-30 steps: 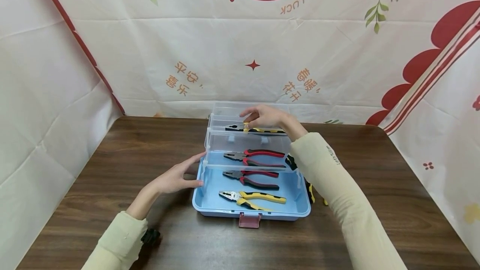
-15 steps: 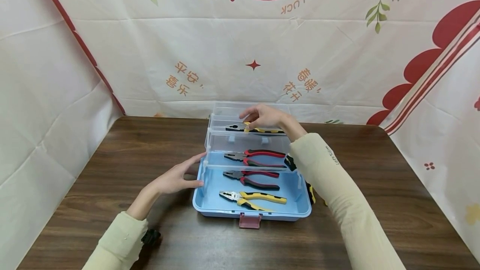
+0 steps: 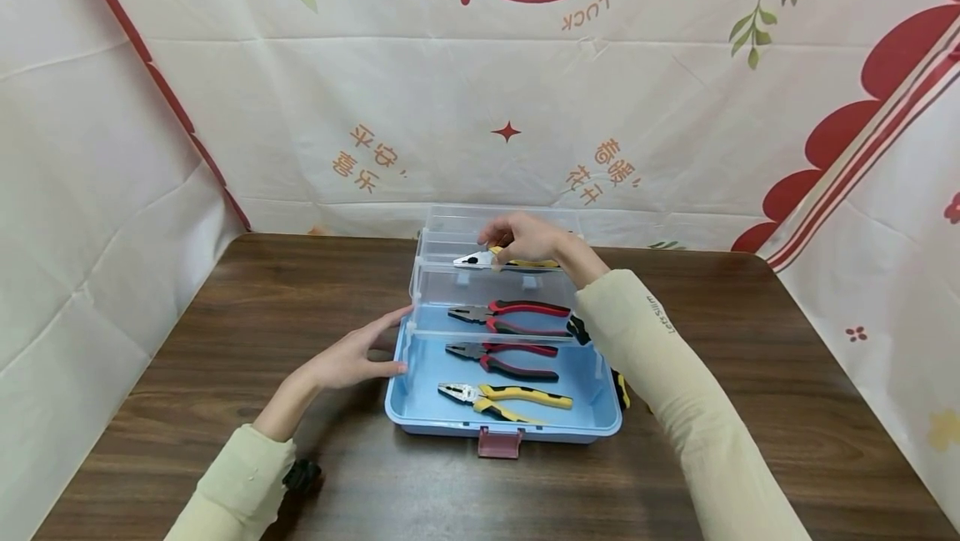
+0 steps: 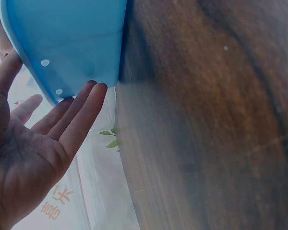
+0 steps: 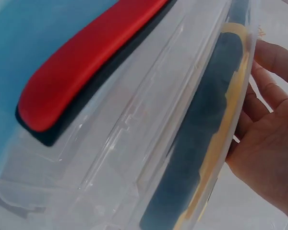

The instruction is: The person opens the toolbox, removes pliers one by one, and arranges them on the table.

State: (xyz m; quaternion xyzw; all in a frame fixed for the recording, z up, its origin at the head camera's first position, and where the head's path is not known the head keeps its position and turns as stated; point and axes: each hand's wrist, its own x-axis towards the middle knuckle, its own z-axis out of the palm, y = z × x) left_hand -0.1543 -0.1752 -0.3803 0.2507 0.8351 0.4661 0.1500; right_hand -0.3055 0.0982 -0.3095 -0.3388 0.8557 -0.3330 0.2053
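My right hand [image 3: 528, 239] pinches a pair of yellow-and-black pliers [image 3: 476, 259] at the upper clear tray [image 3: 457, 237]. Their silver jaws point left; my fingers cover part of the handles. Through clear plastic, the right wrist view shows a black-and-yellow handle [image 5: 197, 124] beside that hand. My left hand [image 3: 352, 358] touches the left side of the open blue toolbox [image 3: 438, 426], its fingers extended against the wall [image 4: 81, 43]. Two red-and-black pliers [image 3: 528, 306] lie one behind the other, the rear one in the lower clear tray. Another yellow-and-black pair [image 3: 525, 393] lies at the front of the box.
A dark red latch [image 3: 500, 443] hangs from the box's front. Yellow-and-black handles [image 3: 621, 389] show on the wooden table [image 3: 337, 274] right of the box, partly behind the right sleeve. A printed white cloth [image 3: 465, 82] hangs behind the table.
The pliers in my right hand have turned, so their jaws now look bright silver instead of dark. The right hand has dipped slightly. My left hand stays in place.
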